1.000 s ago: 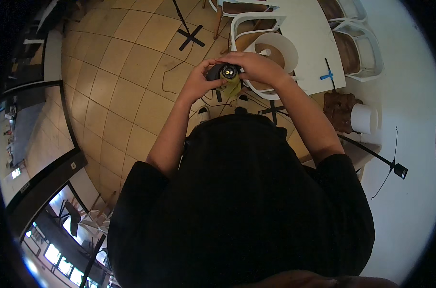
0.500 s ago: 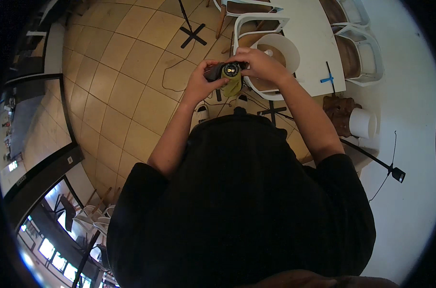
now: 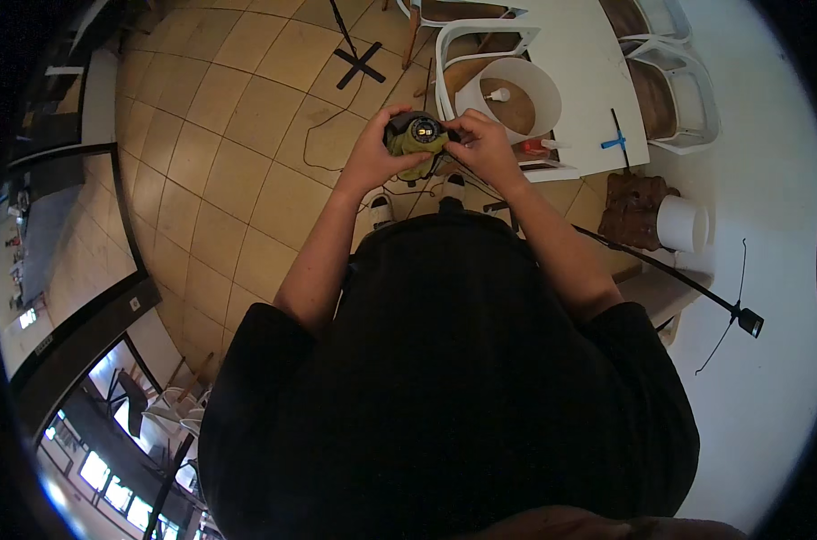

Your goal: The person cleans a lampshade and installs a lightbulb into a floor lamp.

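Above my feet I hold a green and black device (image 3: pixel 407 146), its round black end facing up. Small bright yellowish parts show in the middle of that end. I cannot make out what kind of device it is. My left hand (image 3: pixel 375 151) wraps around its left side, thumb across the green front. At the right edge, the bent fingers of my right hand (image 3: pixel 482 144) are closed on a dark part of it. What exactly those fingertips grip is too small to tell.
A white chair (image 3: pixel 444 67) beside the white table (image 3: pixel 597 99) bears a round white shade (image 3: pixel 545 94) with a white bulb (image 3: pixel 498 94), and a red object (image 3: pixel 539 146). Nearby stand a black stand base (image 3: pixel 359 65), a brown bag (image 3: pixel 635 211) and a black pole (image 3: pixel 678 274). Cables cross the tiled floor.
My right hand has come down from the top of the device to its right edge, fingers now bent in. The device has shifted slightly left, and the bulb and red object show more.
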`<act>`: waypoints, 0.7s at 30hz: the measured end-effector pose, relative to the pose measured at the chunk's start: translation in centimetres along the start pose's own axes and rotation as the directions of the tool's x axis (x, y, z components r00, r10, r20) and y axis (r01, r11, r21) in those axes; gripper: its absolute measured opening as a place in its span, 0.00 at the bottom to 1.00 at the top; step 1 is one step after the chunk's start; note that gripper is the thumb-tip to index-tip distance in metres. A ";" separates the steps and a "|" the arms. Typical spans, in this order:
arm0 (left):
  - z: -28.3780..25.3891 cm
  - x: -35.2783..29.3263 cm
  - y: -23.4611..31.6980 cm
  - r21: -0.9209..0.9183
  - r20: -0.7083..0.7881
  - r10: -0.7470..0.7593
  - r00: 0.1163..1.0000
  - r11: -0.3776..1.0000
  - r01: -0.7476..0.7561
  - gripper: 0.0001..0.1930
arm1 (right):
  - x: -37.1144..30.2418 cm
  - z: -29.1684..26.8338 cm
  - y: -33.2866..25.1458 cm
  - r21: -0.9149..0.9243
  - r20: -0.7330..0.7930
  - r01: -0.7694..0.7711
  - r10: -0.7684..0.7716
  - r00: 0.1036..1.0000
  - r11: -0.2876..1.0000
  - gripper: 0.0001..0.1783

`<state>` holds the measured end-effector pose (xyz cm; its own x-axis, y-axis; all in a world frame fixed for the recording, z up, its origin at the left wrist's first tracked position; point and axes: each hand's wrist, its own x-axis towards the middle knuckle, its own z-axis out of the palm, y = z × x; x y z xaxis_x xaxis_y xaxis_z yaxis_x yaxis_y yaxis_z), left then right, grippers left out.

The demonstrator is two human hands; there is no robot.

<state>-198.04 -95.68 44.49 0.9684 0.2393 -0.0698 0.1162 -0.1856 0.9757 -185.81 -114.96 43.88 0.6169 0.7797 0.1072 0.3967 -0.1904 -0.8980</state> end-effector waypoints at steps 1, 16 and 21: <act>0.1 0.1 0.0 0.111 -0.034 0.053 0.998 0.993 -0.049 0.42 | -0.1 0.2 0.2 -0.025 -0.044 -0.010 0.009 0.999 1.000 0.19; 1.2 0.4 0.1 0.524 -0.180 0.239 0.954 0.844 -0.113 0.41 | 2.0 -2.0 -0.7 -0.142 0.094 0.099 -0.086 0.992 0.985 0.16; 0.8 1.7 -0.1 0.290 -0.060 0.234 0.970 0.934 -0.207 0.45 | 2.9 -2.7 -1.7 -0.253 0.092 0.230 -0.213 0.973 0.940 0.17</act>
<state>-196.27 -95.99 44.08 0.9537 0.2461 0.1728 -0.0281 -0.4993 0.8660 -182.87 -113.96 46.90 0.4531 0.8536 0.2569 0.6867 -0.1505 -0.7112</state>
